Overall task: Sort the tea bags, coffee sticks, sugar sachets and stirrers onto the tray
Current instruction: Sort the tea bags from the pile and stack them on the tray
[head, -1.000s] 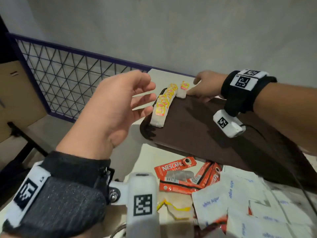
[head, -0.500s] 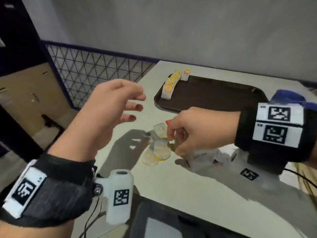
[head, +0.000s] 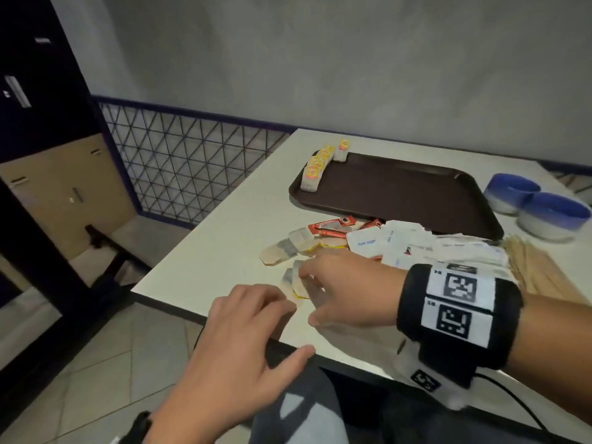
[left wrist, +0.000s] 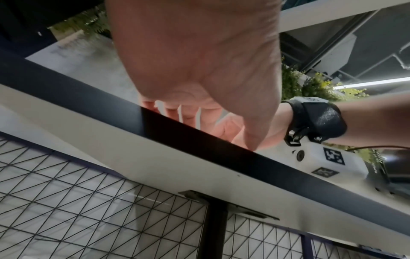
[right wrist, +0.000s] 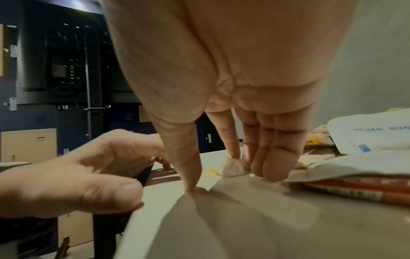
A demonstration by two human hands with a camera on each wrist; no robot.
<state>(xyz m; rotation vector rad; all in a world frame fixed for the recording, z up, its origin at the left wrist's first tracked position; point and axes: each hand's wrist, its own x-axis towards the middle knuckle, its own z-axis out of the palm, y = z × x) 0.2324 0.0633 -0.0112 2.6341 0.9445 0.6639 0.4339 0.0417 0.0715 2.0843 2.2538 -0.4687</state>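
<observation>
- I have my right hand (head: 339, 293) down on the bench (head: 224, 248), fingers reaching onto the loose tea bags (head: 296, 283) at the near edge; its fingertips (right wrist: 235, 156) touch one bag, thumb planted apart on the bench. I judge the pinch not yet made.
- My left hand (head: 243, 341) lies spread at the bench's near edge, fingertips beside the same bags, holding nothing.
- The brown tray (head: 400, 193) sits at the far side, with a row of tagged tea bags (head: 315, 169) lined along its left rim; the remainder is bare.
- Between tray and hands lies the unsorted heap: more tea bags (head: 288, 248), red coffee sticks (head: 333, 225), white sugar sachets (head: 400, 245) and wooden stirrers (head: 538, 270) to the right.
- Step in hand, I reckon: gathering the tea bags, the first group.
- Next move calls for closing thumb and fingers on one thin bag, lifting it without dragging its neighbours, then carrying it to the row's end.
</observation>
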